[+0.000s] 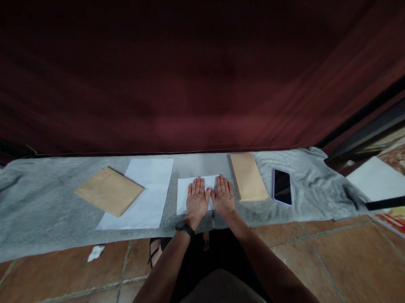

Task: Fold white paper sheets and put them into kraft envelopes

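A white sheet of paper (182,195), apparently folded, lies on the grey cloth in front of me. My left hand (197,200) rests flat on its middle, fingers stretched away from me. Beside it, my right hand (223,197) lies flat over the paper's right end, and the thumbs nearly meet. Close to the right hand is a stack of brown envelopes (248,176). To the left, larger white paper (150,190) lies partly under another brown envelope or stack of them (109,191). The paper under my palms is hidden.
Grey cloth (57,222) covers the narrow surface. A phone (281,186) with a dark screen lies right of the envelopes. A dark red curtain-like cloth (193,102) rises behind. A white sheet (380,178) is at far right. A white scrap (96,252) lies on the tiled floor (289,251).
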Demonstrator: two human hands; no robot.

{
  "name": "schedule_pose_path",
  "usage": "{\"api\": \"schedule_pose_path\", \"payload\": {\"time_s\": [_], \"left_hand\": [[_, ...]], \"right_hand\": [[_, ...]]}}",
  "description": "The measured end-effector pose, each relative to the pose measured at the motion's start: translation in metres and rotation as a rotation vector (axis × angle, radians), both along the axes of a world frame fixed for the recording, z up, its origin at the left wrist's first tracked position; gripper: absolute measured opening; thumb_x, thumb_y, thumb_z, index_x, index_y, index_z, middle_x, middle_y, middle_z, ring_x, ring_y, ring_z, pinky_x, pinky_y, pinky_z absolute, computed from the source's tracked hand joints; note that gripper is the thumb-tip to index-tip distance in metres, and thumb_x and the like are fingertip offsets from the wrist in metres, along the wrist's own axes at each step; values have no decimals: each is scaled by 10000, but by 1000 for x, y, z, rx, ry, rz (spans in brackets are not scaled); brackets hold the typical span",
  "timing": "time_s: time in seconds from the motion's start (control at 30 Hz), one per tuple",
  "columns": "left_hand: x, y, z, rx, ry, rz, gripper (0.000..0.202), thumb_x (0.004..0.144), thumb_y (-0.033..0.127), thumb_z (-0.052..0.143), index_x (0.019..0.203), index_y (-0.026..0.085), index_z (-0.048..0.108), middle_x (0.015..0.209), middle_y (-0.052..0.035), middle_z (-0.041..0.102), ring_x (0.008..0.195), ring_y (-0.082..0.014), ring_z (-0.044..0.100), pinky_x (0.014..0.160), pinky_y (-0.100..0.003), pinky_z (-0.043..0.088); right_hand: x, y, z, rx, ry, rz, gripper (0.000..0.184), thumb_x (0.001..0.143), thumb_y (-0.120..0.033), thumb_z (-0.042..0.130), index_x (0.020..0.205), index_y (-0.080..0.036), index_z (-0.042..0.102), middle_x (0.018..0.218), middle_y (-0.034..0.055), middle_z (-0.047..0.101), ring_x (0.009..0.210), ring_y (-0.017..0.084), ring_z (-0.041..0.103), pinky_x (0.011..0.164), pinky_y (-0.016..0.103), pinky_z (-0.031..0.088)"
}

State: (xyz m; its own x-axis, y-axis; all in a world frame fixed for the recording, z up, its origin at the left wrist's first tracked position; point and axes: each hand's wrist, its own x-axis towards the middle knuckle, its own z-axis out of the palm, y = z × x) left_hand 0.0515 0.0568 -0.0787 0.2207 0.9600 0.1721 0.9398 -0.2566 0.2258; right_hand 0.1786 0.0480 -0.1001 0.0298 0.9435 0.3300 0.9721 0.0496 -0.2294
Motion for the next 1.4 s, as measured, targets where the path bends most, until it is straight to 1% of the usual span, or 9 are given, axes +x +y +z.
{"api": "schedule_pose_path", "payload": {"time_s": [0.2, 0.43, 0.57, 0.67, 0.73, 0.83, 0.97, 1.13, 1.4], "left_hand": [[-18, 4, -8, 33, 2, -2, 602, 1042, 374, 284, 1546, 51, 342, 1619, -162, 337, 1535, -255, 245, 1258, -463, 219], [-46, -8, -11, 65, -32, 95, 604, 1035, 356, 289, 1559, 56, 322, 1615, -173, 346, 1533, -274, 250, 1253, -486, 228], [-57, -19, -10, 84, -28, 124, 602, 1038, 357, 277, 1560, 61, 320, 1617, -173, 344, 1534, -275, 249, 1247, -494, 240], [-58, -23, -8, 68, -16, 127, 603, 1036, 352, 281, 1558, 53, 321, 1618, -177, 341, 1537, -273, 240, 1252, -489, 232], [-57, -22, -7, 61, -4, 131, 603, 1035, 350, 279, 1559, 55, 322, 1622, -173, 334, 1540, -270, 231, 1254, -487, 225], [-57, -22, -5, 51, 18, 123, 599, 1030, 333, 270, 1560, 56, 317, 1629, -170, 318, 1544, -269, 215, 1252, -495, 224], [-58, -22, -4, 38, 33, 103, 592, 1021, 296, 262, 1564, 67, 312, 1635, -163, 306, 1546, -269, 208, 1245, -501, 238], [-58, -22, -4, 47, 9, 110, 608, 1025, 350, 279, 1568, 76, 309, 1634, -163, 307, 1542, -275, 222, 1246, -510, 233], [-56, -22, -1, 24, 39, 122, 629, 1035, 400, 279, 1558, 53, 323, 1631, -182, 305, 1541, -286, 224, 1247, -501, 228]], "right_hand": [[1, 1, -3, 12, 5, 4, 639, 1054, -411, 351, 1556, -17, 320, 1576, 232, 393, 1468, 318, 364, 1191, 505, 273], [2, 1, -2, 4, 10, 7, 637, 1059, -418, 326, 1556, -20, 322, 1574, 228, 397, 1474, 310, 356, 1189, 501, 277], [2, 0, 3, -14, 31, 2, 636, 1054, -407, 342, 1555, -15, 322, 1582, 226, 384, 1468, 320, 362, 1192, 511, 268], [-7, -1, 11, -54, 55, -28, 624, 1048, -375, 360, 1554, -11, 321, 1597, 224, 352, 1485, 318, 334, 1212, 527, 228], [-20, -3, 17, -83, 74, 16, 608, 1048, -370, 361, 1561, -45, 324, 1616, 191, 330, 1505, 301, 301, 1229, 521, 197], [-44, -6, 20, -125, 106, 178, 595, 1051, -411, 362, 1564, -110, 348, 1631, 124, 325, 1516, 263, 287, 1243, 467, 203], [-58, -12, 13, -101, 115, 226, 578, 1055, -395, 384, 1551, -100, 372, 1611, 140, 359, 1510, 252, 308, 1241, 459, 228], [-40, -15, 3, -39, 93, 157, 584, 1043, -377, 438, 1548, -91, 371, 1604, 168, 366, 1506, 269, 311, 1228, 483, 248], [-15, -24, 6, -24, 62, 29, 631, 1045, -420, 413, 1549, -45, 351, 1578, 212, 393, 1476, 302, 360, 1203, 497, 273]]}}
